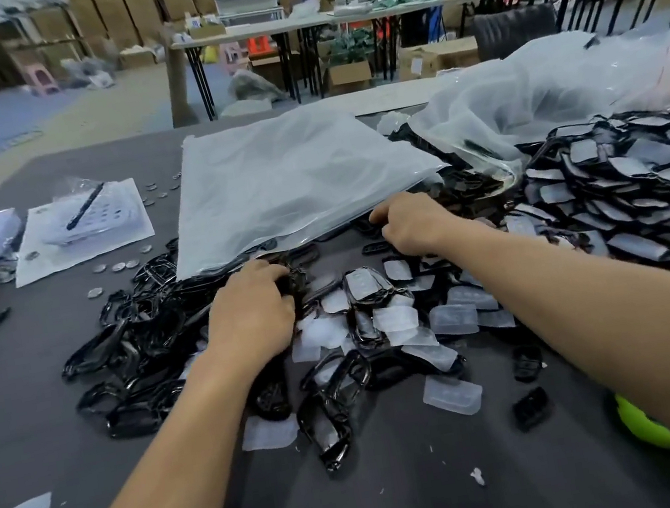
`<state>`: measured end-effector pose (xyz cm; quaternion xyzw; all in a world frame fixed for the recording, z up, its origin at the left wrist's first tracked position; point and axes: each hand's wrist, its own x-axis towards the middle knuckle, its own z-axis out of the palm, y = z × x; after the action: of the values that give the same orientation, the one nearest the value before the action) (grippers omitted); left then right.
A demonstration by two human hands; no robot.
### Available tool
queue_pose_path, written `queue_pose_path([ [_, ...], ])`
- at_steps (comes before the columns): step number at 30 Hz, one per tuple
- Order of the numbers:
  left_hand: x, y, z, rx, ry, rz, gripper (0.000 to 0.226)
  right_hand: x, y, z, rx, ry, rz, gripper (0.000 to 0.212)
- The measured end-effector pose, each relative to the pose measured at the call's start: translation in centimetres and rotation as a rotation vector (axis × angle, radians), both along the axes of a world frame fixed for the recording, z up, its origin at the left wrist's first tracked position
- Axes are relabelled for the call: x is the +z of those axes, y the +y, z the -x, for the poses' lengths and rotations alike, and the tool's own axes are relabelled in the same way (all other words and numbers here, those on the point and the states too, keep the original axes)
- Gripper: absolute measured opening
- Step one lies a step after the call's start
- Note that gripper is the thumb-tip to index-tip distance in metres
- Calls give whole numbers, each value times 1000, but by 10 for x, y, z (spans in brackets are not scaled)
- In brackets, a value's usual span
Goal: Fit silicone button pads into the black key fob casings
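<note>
Pads [397,318], loose and translucent, lie scattered at centre frame, beside the black casings [138,331] heaped centre left. A fitted pile [626,205] fills the right. Best to lift one casing clear of the tangle, pair it with a single pad, line the buttons up with the openings and press round the rim. Left hand [252,312] is palm down, fingers curled round one of the casings. Right hand [412,221], higher, is knuckles up with fingers tucked at the bag [290,181] edge; whether it holds anything I cannot tell. Both forearms reach across the table [19,417].
</note>
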<state>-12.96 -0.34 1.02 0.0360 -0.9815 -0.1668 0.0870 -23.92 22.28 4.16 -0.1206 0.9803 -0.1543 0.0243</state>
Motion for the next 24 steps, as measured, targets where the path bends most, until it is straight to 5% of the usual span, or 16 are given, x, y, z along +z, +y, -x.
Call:
queue_pose_path([
  [6,8,-6,-5,167,170,-259,19,-17,-23,19,13,95,-150,25],
  [16,16,-29,-44,105,128,-1295,20,7,-25,11,65,-20,-360,11],
  [24,2,-24,-72,167,218,-1210,22,9,-32,-22,-124,108,117,22],
])
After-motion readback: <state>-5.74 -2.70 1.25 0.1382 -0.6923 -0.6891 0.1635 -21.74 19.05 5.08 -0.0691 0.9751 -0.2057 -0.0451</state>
